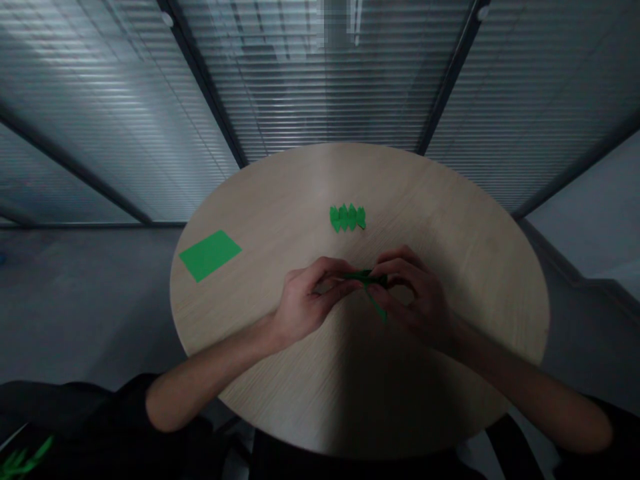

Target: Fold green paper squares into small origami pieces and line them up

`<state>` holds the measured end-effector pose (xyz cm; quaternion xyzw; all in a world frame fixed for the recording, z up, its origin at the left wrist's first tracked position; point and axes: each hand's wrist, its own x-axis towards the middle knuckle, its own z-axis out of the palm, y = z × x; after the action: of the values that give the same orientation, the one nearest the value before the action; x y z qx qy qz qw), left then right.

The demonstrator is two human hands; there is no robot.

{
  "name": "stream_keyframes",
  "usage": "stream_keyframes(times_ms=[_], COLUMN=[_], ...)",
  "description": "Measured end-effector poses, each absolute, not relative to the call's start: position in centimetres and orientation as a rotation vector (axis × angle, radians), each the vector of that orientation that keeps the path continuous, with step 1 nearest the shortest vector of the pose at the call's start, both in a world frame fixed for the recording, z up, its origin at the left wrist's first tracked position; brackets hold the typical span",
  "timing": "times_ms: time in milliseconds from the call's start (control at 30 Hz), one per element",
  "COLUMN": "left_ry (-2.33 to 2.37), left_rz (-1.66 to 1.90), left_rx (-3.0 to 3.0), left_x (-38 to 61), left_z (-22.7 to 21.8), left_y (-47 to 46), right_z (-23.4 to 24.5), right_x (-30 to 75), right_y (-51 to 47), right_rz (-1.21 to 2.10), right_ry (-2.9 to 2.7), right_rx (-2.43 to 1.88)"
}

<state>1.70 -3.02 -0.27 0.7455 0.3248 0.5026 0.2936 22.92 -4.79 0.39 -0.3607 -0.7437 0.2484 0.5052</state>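
Observation:
Between my two hands, above the middle of the table, is a folded piece of green paper (376, 303). My left hand (313, 299) pinches its left end between thumb and fingers. At its right end my right hand (414, 293) grips it, the fingertips covering much of the fold. A narrow green strip slants down from the held piece. Just beyond my hands lies a green zigzag-edged paper shape (347, 217), made of several pointed folded sections. Off to the left a flat green sheet of paper (210, 255) rests on the table.
The round wooden table (280, 193) has its far edge close to a glass wall with blinds (320, 100) and dark frames. At the lower left, something green with thin prongs (27, 460) shows against dark cloth. Grey floor surrounds the table.

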Motion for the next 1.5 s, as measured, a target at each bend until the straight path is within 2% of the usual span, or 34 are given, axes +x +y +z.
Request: stream_keyframes(times_ms=[333,667,1000,1500], left_ry=[0.788,0.63,0.854,0.831], left_rz=[1.304,1.32,1.316,1.312], left_rx=[1.854,1.816,1.788,1.746], left_x=[1.6,1.8,1.8,1.6], left_z=[-0.7,-0.2,0.6,0.5], left_y=[-2.9,-2.8,-2.6,-2.6], right_z=[0.5,0.9,0.2,0.6], right_x=[23.1,23.3,23.9,23.8], right_y=[-4.7,-4.4,-4.3,-4.3], right_rz=[0.536,0.247,0.121,0.072], right_ry=[-1.818,-1.845,-1.897,-1.917], right_rx=[-0.847,-0.811,-0.794,-0.734])
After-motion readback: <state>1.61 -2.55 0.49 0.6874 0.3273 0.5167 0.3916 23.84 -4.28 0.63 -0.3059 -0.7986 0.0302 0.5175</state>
